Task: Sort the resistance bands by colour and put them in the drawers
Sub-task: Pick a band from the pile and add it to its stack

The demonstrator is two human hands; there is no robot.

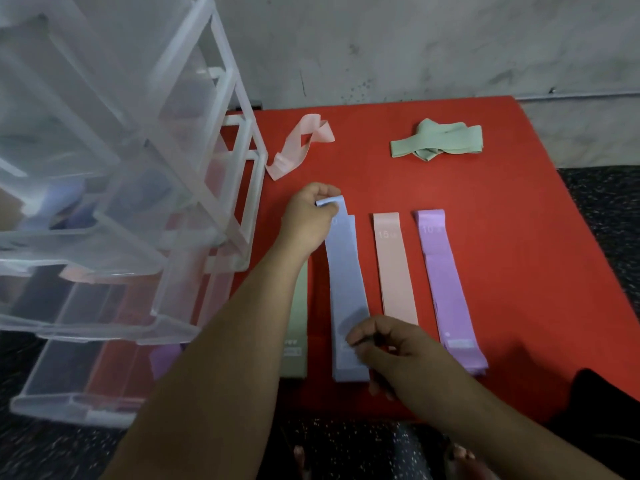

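Flat bands lie side by side on the red mat (502, 258): a green band (298, 313) partly under my left arm, blue bands (346, 278), a pink band (396, 268) and a purple band (446, 282). My left hand (308, 220) pinches the far end of the top blue band. My right hand (391, 348) pinches its near end. A twisted pink band (298, 147) and a heap of green bands (438, 142) lie further back.
A clear plastic drawer unit (214, 188) stands at the left with its drawers pulled out; blue, pink and purple bands show dimly inside. A grey wall (415, 43) rises behind the mat. A dark speckled floor (609, 216) lies to the right. A black object (602, 407) sits at the mat's near right corner.
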